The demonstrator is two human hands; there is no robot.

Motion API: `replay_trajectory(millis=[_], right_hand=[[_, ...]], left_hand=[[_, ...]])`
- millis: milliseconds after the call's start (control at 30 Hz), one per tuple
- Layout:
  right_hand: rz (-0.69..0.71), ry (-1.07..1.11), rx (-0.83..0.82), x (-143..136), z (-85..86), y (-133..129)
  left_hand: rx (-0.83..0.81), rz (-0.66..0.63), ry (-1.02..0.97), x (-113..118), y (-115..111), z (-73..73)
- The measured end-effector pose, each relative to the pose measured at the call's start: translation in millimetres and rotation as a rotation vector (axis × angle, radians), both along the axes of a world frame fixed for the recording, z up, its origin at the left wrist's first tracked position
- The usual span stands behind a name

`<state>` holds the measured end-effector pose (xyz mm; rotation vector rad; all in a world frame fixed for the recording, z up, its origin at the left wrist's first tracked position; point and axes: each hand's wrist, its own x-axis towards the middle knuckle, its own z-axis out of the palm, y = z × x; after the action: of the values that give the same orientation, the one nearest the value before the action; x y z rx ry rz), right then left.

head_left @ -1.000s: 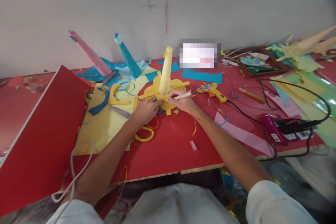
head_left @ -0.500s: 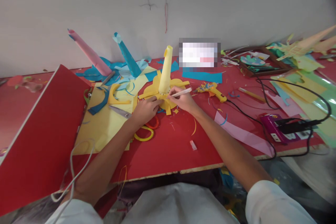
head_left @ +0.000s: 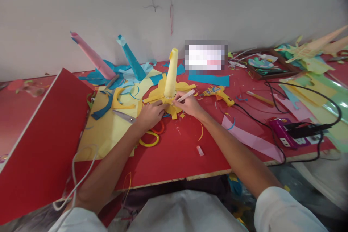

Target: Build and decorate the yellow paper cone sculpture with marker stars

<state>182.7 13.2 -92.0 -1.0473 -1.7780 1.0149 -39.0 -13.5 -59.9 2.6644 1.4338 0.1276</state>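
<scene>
The right hand (head_left: 190,104) is closed on a pale pen (head_left: 187,95), its tip just ahead of the fingers at the foot of the yellow cone (head_left: 171,74); whether the tip touches the paper cannot be told. The left hand (head_left: 150,115) lies on the near left edge of the yellow base (head_left: 172,108), fingers close together; whether it grips the paper cannot be told. The base lies between and just beyond both hands, and the cone stands nearly upright on it. Scissors (head_left: 125,116) pass under the left hand, handles on its near side. Beyond and left of that hand lean a blue cone (head_left: 133,59) and a pink cone (head_left: 94,56). Right of the right hand, a glue gun (head_left: 221,95) rests on the red counter (head_left: 174,159), and nearer lies a pink strip (head_left: 250,139)
</scene>
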Motion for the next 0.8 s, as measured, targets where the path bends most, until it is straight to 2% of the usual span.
replay_trajectory(millis=[133,333,567,700,800], right_hand=[[-0.025,0.008,0.015,0,-1.8,0],[0.010,-0.015,0.002,-1,1.3,-1],[-0.092,0.180,-0.024,4,9.0,-9],[-0.082,0.128,-0.002,5,13.8,-14],[-0.110,0.099,0.002,4,10.8,-14]], left_hand=[[-0.003,0.005,0.008,1,0,1.2],[0.006,-0.006,0.002,0,0,-0.5],[0.023,-0.047,-0.052,-3,-1,-0.5],[0.006,-0.065,-0.060,-4,-2,1.6],[0.002,-0.065,-0.055,-4,-2,2.1]])
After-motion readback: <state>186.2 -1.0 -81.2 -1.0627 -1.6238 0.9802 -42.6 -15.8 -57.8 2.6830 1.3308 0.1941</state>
